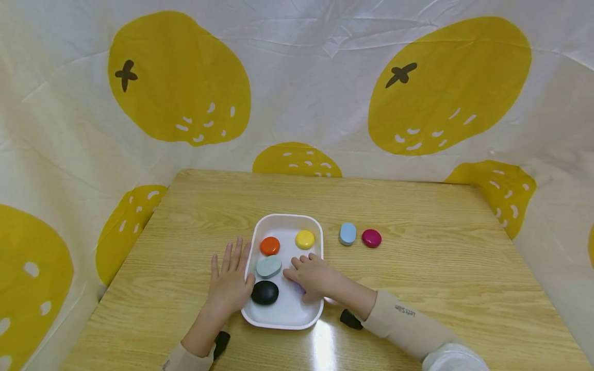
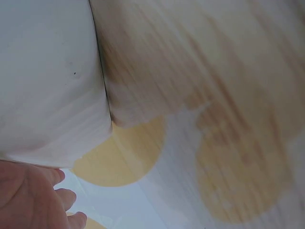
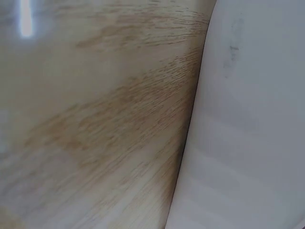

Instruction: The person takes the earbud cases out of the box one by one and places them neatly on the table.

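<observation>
A white tray (image 1: 283, 323) stands on the table in the head view. In it lie an orange stone (image 1: 269, 246), a yellow stone (image 1: 304, 239), a pale green stone (image 1: 269, 266) and a black stone (image 1: 265, 292), all smooth and rounded. My right hand (image 1: 312, 276) reaches into the tray's right side. Its fingers and thumb grip a purple stone (image 1: 299, 289), mostly hidden beneath the palm. My left hand (image 1: 230, 284) lies along the tray's left wall with straight fingers, its thumb at the rim beside the black stone. Part of that left hand (image 2: 31, 198) shows in the left wrist view.
Right of the tray, a light blue stone (image 1: 347, 234) and a magenta stone (image 1: 372, 238) lie on the wooden table (image 1: 427, 247). A white curtain (image 1: 311, 77) with yellow fruit prints hangs behind and at the sides. Sleeves fill much of both wrist views.
</observation>
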Demonstrator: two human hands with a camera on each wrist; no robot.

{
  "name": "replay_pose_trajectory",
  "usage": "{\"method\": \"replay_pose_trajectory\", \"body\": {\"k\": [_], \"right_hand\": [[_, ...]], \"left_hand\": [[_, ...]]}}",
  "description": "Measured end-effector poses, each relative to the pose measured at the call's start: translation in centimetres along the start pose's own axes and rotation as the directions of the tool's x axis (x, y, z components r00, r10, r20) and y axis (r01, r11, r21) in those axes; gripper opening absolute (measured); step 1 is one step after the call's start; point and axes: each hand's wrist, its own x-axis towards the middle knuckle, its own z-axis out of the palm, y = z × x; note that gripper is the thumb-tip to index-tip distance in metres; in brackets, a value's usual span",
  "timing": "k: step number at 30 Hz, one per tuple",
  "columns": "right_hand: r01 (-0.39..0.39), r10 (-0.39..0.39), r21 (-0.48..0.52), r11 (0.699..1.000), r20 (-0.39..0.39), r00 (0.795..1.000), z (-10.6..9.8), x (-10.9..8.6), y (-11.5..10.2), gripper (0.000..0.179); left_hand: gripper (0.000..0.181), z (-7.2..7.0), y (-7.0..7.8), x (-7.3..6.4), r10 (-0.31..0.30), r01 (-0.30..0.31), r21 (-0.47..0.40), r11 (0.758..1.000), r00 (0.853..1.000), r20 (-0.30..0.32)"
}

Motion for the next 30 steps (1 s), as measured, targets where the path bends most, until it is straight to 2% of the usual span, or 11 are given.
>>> {"method": "replay_pose_trajectory", "body": {"k": [4, 7, 11, 16, 20, 24, 30], "right_hand": [[0.014, -0.012, 0.036, 0.999, -0.054, 0.998, 0.3, 0.1, 0.1, 0.046], [0.035, -0.023, 0.074, 0.997, -0.16, 0.987, 0.5, 0.0, 0.4, 0.043], [0.047, 0.0, 0.141, 0.989, -0.316, 0.949, 0.2, -0.5, 1.4, 0.042], [0.011, 0.12, 0.296, 0.955, -0.421, 0.899, -0.8, -2.0, 3.6, 0.042], [-0.084, 0.266, 0.378, 0.922, -0.46, 0.847, -1.3, -3.9, 5.9, 0.042], [-0.178, 0.39, 0.44, 0.88, -0.458, 0.799, -0.7, -5.8, 8.5, 0.044], [-0.3, 0.551, 0.543, 0.784, -0.388, 0.738, 1.3, -8.7, 11.9, 0.044]], "left_hand": [[0.067, 0.0, 0.0, 0.0, -0.001, 0.001, 0.009, 1.0, 1.0, 0.002], [0.066, 0.0, 0.0, 0.0, -0.001, 0.001, 0.011, 1.0, 1.0, 0.002], [0.066, -0.1, 0.1, 0.0, 0.001, -0.001, 0.004, 1.0, 1.0, -0.005], [0.066, -0.2, 0.2, -0.1, 0.002, -0.002, -0.001, 1.0, 1.0, -0.009], [0.066, -0.2, 0.2, -0.1, -0.001, 0.001, -0.008, 1.0, 1.0, -0.009], [0.066, -0.2, 0.2, -0.1, -0.004, 0.004, -0.001, 1.0, 1.0, -0.006], [0.065, -0.1, 0.2, -0.1, -0.009, 0.009, 0.003, 1.0, 1.0, -0.006]]}}
